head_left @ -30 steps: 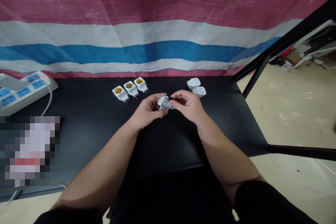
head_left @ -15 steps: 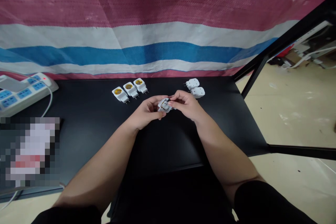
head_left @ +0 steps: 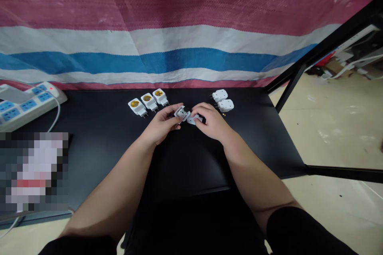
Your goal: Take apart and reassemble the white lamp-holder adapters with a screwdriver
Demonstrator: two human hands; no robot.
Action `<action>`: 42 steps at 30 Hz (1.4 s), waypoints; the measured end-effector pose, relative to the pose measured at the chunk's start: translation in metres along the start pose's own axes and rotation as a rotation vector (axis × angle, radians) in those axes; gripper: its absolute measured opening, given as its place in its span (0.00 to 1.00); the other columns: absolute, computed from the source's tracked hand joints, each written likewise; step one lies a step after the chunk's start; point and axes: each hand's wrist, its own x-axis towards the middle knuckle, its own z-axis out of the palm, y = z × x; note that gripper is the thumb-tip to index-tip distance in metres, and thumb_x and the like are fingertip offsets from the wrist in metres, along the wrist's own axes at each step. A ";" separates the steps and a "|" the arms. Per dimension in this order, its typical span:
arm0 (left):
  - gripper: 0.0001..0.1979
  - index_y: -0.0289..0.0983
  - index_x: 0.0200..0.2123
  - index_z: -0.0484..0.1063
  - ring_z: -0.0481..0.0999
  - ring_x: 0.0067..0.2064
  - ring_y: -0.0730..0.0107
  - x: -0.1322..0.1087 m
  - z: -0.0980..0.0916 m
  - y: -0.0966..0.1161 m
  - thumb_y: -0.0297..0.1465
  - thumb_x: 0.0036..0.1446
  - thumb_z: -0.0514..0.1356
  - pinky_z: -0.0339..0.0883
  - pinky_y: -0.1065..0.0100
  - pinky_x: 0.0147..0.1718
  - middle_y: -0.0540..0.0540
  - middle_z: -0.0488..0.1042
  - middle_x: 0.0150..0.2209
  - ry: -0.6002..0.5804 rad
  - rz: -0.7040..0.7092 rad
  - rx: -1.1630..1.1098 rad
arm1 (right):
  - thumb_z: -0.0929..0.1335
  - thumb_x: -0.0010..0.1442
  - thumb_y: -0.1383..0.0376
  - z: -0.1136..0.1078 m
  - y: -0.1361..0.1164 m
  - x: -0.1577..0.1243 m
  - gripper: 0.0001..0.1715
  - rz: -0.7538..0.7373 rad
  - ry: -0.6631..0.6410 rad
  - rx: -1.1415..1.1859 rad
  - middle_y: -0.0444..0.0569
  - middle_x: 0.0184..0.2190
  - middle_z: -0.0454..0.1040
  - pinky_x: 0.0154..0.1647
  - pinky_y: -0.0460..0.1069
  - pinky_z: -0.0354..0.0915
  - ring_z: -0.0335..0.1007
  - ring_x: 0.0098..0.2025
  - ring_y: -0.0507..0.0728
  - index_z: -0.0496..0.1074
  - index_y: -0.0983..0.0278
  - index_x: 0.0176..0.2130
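Observation:
My left hand (head_left: 163, 124) grips an opened white plug housing (head_left: 181, 114) between thumb and fingers, its hollow inside facing up. Right beside it, my right hand (head_left: 211, 121) has its thumb and curled fingers around a white plastic cover (head_left: 193, 119), partly hidden by the fingers. Some tiny brass-coloured pieces (head_left: 224, 114) lie on the black table to the right of that hand. Beyond the left hand stand white plug-in lamp holders with golden sockets: a left one (head_left: 137, 106), a middle one (head_left: 149, 101) and a right one (head_left: 160, 97).
Two white plug units (head_left: 225, 105) with pins lie at the back right of the black table (head_left: 98, 127). A power strip (head_left: 32, 103) with blue outlets and a cable sits at left, a blurred-out device (head_left: 38, 167) below it. A striped sheet (head_left: 179, 59) hangs behind; a black frame (head_left: 290, 87) borders the right.
The white housing has come apart: one piece stays in my left hand, the cover is at my right. Tiny brass-coloured pieces now show on the table by my right hand.

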 end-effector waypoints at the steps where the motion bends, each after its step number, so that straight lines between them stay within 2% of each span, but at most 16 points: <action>1: 0.28 0.42 0.58 0.85 0.79 0.40 0.73 0.001 -0.001 0.000 0.26 0.54 0.78 0.79 0.75 0.34 0.44 0.83 0.55 0.020 0.018 0.028 | 0.71 0.64 0.75 0.000 0.001 -0.001 0.15 -0.002 -0.034 -0.026 0.52 0.54 0.80 0.63 0.64 0.72 0.76 0.56 0.65 0.79 0.57 0.46; 4: 0.29 0.40 0.61 0.83 0.79 0.40 0.72 0.005 -0.005 -0.003 0.29 0.56 0.77 0.78 0.73 0.33 0.40 0.82 0.57 0.101 0.088 0.173 | 0.71 0.64 0.76 0.004 0.002 -0.002 0.16 0.009 -0.131 -0.080 0.53 0.57 0.79 0.64 0.64 0.72 0.76 0.59 0.65 0.82 0.57 0.46; 7: 0.29 0.39 0.62 0.83 0.78 0.35 0.74 0.007 -0.012 -0.005 0.28 0.56 0.76 0.78 0.70 0.33 0.37 0.77 0.62 0.181 0.205 0.444 | 0.71 0.67 0.74 0.007 0.002 -0.003 0.15 0.061 -0.142 -0.065 0.54 0.57 0.79 0.60 0.62 0.75 0.78 0.56 0.64 0.85 0.57 0.46; 10: 0.27 0.39 0.61 0.84 0.77 0.32 0.76 0.007 -0.019 -0.005 0.29 0.57 0.75 0.78 0.67 0.34 0.36 0.74 0.64 0.168 0.279 0.615 | 0.71 0.69 0.71 0.006 0.001 -0.003 0.12 0.127 -0.128 -0.019 0.57 0.55 0.78 0.51 0.59 0.77 0.79 0.44 0.59 0.85 0.61 0.48; 13: 0.24 0.38 0.59 0.84 0.77 0.30 0.75 0.007 -0.023 -0.004 0.30 0.60 0.74 0.77 0.65 0.33 0.36 0.75 0.63 0.117 0.275 0.639 | 0.71 0.66 0.73 -0.002 -0.002 -0.003 0.11 0.157 -0.125 -0.042 0.54 0.48 0.80 0.46 0.57 0.76 0.77 0.37 0.56 0.84 0.62 0.43; 15: 0.22 0.38 0.59 0.84 0.78 0.29 0.73 0.007 -0.023 -0.004 0.30 0.62 0.72 0.76 0.65 0.33 0.37 0.80 0.58 0.088 0.264 0.647 | 0.70 0.62 0.76 -0.008 -0.004 -0.003 0.16 0.121 -0.144 -0.061 0.51 0.47 0.80 0.49 0.57 0.75 0.78 0.41 0.58 0.83 0.60 0.44; 18: 0.21 0.38 0.60 0.82 0.80 0.29 0.71 0.005 -0.019 -0.003 0.29 0.64 0.68 0.76 0.64 0.34 0.39 0.85 0.52 0.066 0.252 0.691 | 0.71 0.59 0.78 -0.014 -0.006 -0.004 0.27 -0.009 -0.251 -0.040 0.51 0.56 0.80 0.63 0.60 0.72 0.77 0.56 0.62 0.81 0.58 0.53; 21: 0.18 0.37 0.57 0.81 0.81 0.30 0.70 0.003 -0.014 -0.001 0.28 0.64 0.65 0.78 0.64 0.35 0.40 0.85 0.52 0.059 0.246 0.738 | 0.75 0.58 0.75 -0.015 -0.007 -0.004 0.28 -0.021 -0.379 -0.018 0.51 0.59 0.80 0.66 0.61 0.69 0.73 0.62 0.66 0.79 0.58 0.56; 23: 0.17 0.36 0.56 0.81 0.82 0.30 0.70 0.002 -0.012 0.001 0.28 0.65 0.64 0.79 0.63 0.35 0.39 0.84 0.51 0.067 0.219 0.726 | 0.75 0.57 0.75 -0.015 -0.006 -0.004 0.23 0.014 -0.395 -0.023 0.49 0.53 0.82 0.62 0.60 0.70 0.74 0.58 0.65 0.80 0.58 0.51; 26: 0.18 0.35 0.55 0.82 0.83 0.31 0.70 0.004 -0.011 0.002 0.26 0.64 0.63 0.80 0.63 0.38 0.40 0.85 0.49 0.080 0.146 0.667 | 0.72 0.56 0.77 -0.017 -0.003 -0.004 0.19 -0.001 -0.351 0.065 0.46 0.47 0.81 0.53 0.55 0.71 0.77 0.51 0.60 0.79 0.58 0.44; 29: 0.15 0.34 0.52 0.84 0.84 0.34 0.69 0.007 -0.009 0.000 0.28 0.65 0.62 0.83 0.62 0.41 0.39 0.85 0.49 0.039 0.072 0.517 | 0.74 0.57 0.74 -0.019 0.001 -0.003 0.18 -0.047 -0.230 0.221 0.47 0.50 0.81 0.48 0.53 0.72 0.77 0.46 0.57 0.79 0.58 0.46; 32: 0.14 0.32 0.47 0.85 0.84 0.40 0.63 0.007 -0.006 -0.001 0.34 0.66 0.63 0.85 0.61 0.41 0.38 0.85 0.47 -0.040 0.042 0.356 | 0.74 0.60 0.73 -0.015 0.003 -0.002 0.19 -0.087 -0.072 0.234 0.50 0.54 0.82 0.52 0.56 0.74 0.79 0.50 0.60 0.80 0.57 0.49; 34: 0.16 0.32 0.47 0.85 0.84 0.43 0.61 0.006 -0.003 -0.002 0.38 0.68 0.63 0.85 0.62 0.40 0.38 0.84 0.47 -0.062 0.046 0.308 | 0.74 0.61 0.72 -0.010 0.003 -0.002 0.19 -0.120 -0.030 0.182 0.50 0.56 0.82 0.58 0.60 0.75 0.80 0.55 0.62 0.80 0.56 0.50; 37: 0.19 0.32 0.48 0.85 0.84 0.47 0.58 0.004 -0.001 -0.002 0.41 0.69 0.63 0.87 0.60 0.41 0.37 0.84 0.48 -0.074 0.050 0.281 | 0.74 0.62 0.73 -0.004 0.000 -0.001 0.19 -0.158 -0.030 0.127 0.49 0.56 0.83 0.64 0.64 0.73 0.80 0.58 0.63 0.80 0.55 0.50; 42: 0.18 0.33 0.48 0.85 0.84 0.46 0.58 0.004 -0.002 -0.003 0.42 0.69 0.65 0.87 0.59 0.42 0.38 0.84 0.48 -0.070 0.029 0.265 | 0.73 0.62 0.75 -0.001 -0.004 -0.001 0.18 -0.162 -0.081 0.130 0.50 0.54 0.82 0.63 0.61 0.74 0.81 0.57 0.62 0.80 0.57 0.48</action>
